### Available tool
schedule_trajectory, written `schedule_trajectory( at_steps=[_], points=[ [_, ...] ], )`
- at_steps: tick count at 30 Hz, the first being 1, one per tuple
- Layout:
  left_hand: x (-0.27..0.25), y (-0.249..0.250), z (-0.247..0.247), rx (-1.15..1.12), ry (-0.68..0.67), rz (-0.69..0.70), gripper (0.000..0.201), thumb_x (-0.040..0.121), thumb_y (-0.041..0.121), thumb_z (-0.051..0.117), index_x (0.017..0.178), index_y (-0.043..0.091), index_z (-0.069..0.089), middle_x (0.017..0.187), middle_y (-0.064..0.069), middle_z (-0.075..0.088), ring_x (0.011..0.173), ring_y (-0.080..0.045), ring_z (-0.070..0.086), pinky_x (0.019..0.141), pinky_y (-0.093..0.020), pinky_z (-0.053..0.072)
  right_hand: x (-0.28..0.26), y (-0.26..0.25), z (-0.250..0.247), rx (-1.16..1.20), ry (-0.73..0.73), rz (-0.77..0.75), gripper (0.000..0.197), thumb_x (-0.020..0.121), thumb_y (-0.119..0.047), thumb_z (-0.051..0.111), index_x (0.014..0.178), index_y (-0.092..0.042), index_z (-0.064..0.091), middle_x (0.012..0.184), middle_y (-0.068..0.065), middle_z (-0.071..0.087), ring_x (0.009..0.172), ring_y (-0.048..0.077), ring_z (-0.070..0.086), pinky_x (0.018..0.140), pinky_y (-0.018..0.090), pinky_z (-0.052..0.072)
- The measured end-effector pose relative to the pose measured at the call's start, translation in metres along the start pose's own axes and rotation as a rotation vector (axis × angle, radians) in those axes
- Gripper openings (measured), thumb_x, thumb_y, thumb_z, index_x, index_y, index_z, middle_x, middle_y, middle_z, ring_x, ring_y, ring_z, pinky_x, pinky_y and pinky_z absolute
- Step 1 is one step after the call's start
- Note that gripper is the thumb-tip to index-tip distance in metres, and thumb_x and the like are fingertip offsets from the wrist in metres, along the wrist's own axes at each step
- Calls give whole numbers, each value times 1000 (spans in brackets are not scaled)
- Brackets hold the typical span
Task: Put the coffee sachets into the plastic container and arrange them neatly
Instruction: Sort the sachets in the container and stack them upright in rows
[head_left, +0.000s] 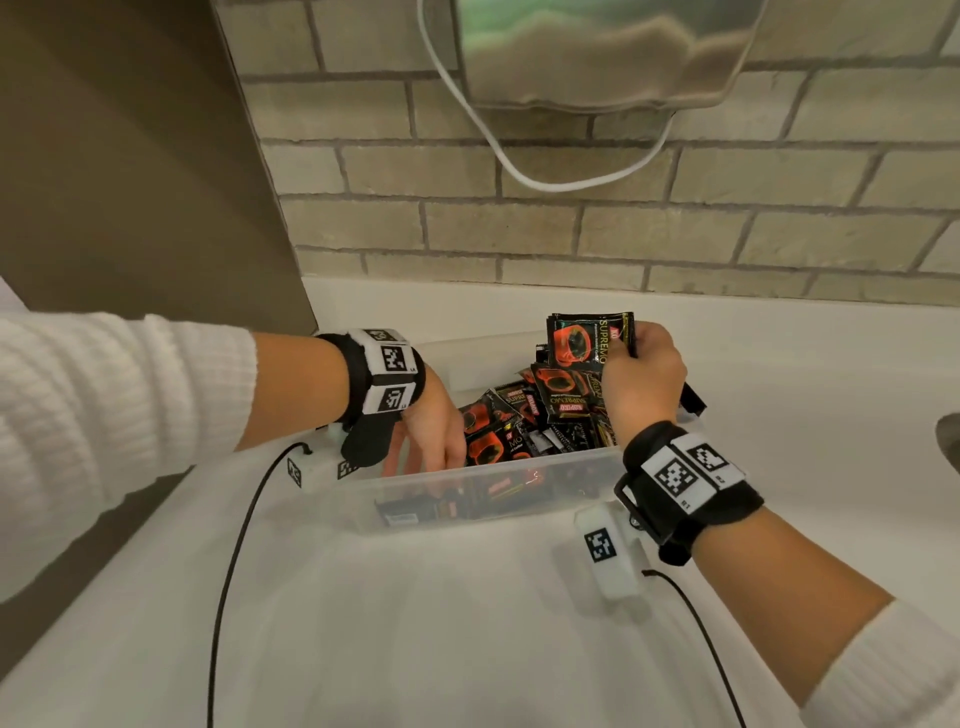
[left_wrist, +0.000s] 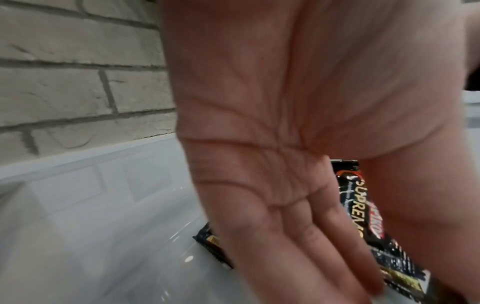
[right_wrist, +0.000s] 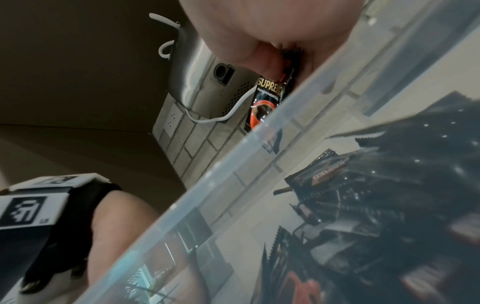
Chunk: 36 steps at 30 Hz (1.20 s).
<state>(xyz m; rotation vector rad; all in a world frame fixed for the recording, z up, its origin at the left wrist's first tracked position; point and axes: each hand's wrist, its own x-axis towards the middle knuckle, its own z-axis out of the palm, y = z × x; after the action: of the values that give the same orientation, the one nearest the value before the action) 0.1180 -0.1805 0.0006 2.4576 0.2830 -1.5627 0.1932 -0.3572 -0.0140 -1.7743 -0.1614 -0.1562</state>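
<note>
Right hand (head_left: 641, 371) pinches a sachet (head_left: 587, 340) by its edge above the container (head_left: 498, 486) on the bench (head_left: 415, 623). Left hand (head_left: 434, 434), fingers straight, reaches among loose sachets inside. Judged light, limp, slick foil; grip the sealed edges.

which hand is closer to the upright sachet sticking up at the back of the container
Right. The right hand pinches the upright sachet at its edge; the left hand is down inside the container's opposite end, apart from it.
</note>
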Motion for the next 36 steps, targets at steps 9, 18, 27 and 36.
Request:
schedule_trajectory(
  at_steps=[9,18,27,36],
  points=[
    [-34,-1,-29,-51,291,126,5,87,13,63,83,16,64,81,-5,68,77,-13,66,64,-23,56,7,-2,-5,67,75,18,18,93,-8,47,107,-10,58,97,3,61,89,18,60,73,28,50],
    [-13,59,-63,-812,511,529,30,94,5,51,124,6,50,113,-9,63,91,-16,63,79,-23,55,33,-23,-27,164,193,-60,16,91,-6,47,97,-20,54,94,0,60,95,25,64,84,47,55],
    [-44,-8,-48,-371,959,206,42,95,19,50,135,11,45,140,-8,44,126,-22,44,100,-28,36,27,-37,-2,-37,-105,-140,15,89,-5,51,94,-15,61,96,8,66,92,25,63,82,37,52],
    [-24,-115,41,-527,840,-101,75,65,52,72,125,14,48,122,-4,54,103,-21,59,87,-39,54,5,-112,95,-788,-835,-618,26,89,-4,51,111,-5,64,113,12,63,102,24,55,79,25,39]
  ],
)
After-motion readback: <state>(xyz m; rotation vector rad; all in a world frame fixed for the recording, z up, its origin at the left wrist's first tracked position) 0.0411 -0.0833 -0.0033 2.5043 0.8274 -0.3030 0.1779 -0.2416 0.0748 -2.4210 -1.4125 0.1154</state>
